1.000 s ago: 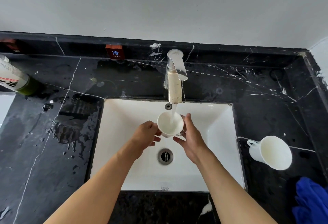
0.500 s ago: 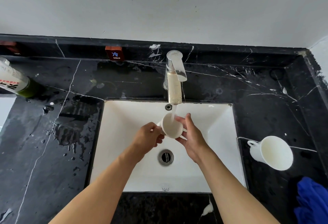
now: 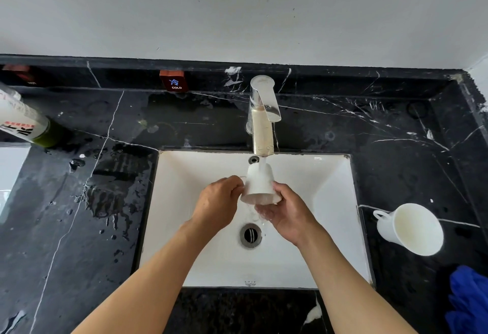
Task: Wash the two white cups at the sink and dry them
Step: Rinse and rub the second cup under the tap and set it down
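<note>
A white cup [image 3: 260, 184] is held upside down at the centre of the frame, directly under the spout of the chrome faucet [image 3: 262, 119], with its base up and its mouth facing down over the white sink basin [image 3: 330, 188]. A stream of water falls from the spout onto the cup's upturned base and runs off its lower rim. The left hand [image 3: 217, 205] pinches the cup at its left side, where the handle is mostly hidden by the fingers. The right hand [image 3: 286, 213] is curled around the cup's lower right edge, its thumb against the wall and its wet fingers cupped beneath the mouth. Below the hands, the round metal drain [image 3: 250, 235] sits in the basin floor.

The second white cup [image 3: 409, 229] stands on the black marble countertop [image 3: 396, 148] at the right of the frame, well apart from the sink, its handle pointing left and its mouth open toward the camera. A blue cloth [image 3: 468, 302] lies in the lower right corner. Left of the basin the counter is wet with puddles and drops. A bottle [image 3: 22, 122] with a white label stands at the upper left edge, and a small red tag marked "COLD" [image 3: 173, 81] sits on the backsplash above.
</note>
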